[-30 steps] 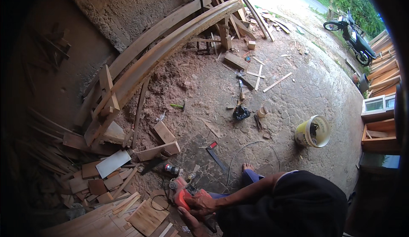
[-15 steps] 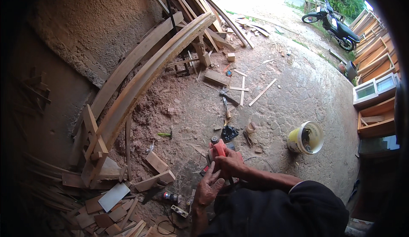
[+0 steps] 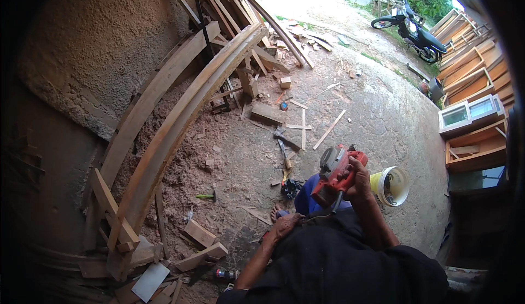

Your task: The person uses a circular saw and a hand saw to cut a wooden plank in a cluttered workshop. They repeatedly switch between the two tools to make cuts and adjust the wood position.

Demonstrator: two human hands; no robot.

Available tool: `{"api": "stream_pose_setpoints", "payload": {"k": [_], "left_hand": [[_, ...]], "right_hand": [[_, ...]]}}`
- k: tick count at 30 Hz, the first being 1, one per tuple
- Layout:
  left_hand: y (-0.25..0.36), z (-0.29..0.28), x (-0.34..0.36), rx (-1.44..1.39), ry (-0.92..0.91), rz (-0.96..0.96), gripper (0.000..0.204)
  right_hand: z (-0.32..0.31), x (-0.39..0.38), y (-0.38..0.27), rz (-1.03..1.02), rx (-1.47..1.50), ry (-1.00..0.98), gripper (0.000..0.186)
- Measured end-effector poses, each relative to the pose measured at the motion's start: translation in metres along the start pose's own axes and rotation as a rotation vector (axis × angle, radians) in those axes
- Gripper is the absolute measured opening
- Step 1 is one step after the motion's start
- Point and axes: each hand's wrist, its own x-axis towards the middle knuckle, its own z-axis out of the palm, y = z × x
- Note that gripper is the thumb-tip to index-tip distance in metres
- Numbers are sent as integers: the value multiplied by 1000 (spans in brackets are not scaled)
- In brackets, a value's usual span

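Note:
My right hand (image 3: 356, 178) grips a red electric planer (image 3: 338, 170), raised and tilted over my lap. Its dark cord (image 3: 333, 208) hangs from the tool and runs toward my left hand (image 3: 285, 224), which is lower, fingers closed around it near my bare foot (image 3: 278, 214). Beside my knee lie a black plastic bag (image 3: 291, 190) and a chisel-like tool (image 3: 285, 167). A hammer with a green handle (image 3: 206, 196) lies further left on the shavings.
Long curved timbers (image 3: 180, 118) lean by the rough wall (image 3: 104, 41) at left. Offcuts (image 3: 268, 112) litter the concrete floor (image 3: 394, 134). A yellow bucket (image 3: 398, 186) stands right of my leg. Wooden frames (image 3: 473, 134) line the right side; a motorcycle (image 3: 410, 33) is parked outside.
The planer has risen and swung right in my right hand. My left hand has left the tool's body and moved down. The view has shifted.

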Motion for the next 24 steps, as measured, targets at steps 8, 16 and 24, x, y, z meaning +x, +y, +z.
{"api": "stream_pose_setpoints", "payload": {"k": [8, 16, 24], "left_hand": [[-1, -70, 54, 116, 45, -24, 69], [8, -135, 138, 40, 628, -171, 65], [108, -143, 322, 234, 935, -198, 43]], "right_hand": [[28, 75, -56, -197, 152, 15, 17], [41, 245, -116, -156, 31, 92, 17], [59, 391, -215, -74, -196, 99, 13]]}}
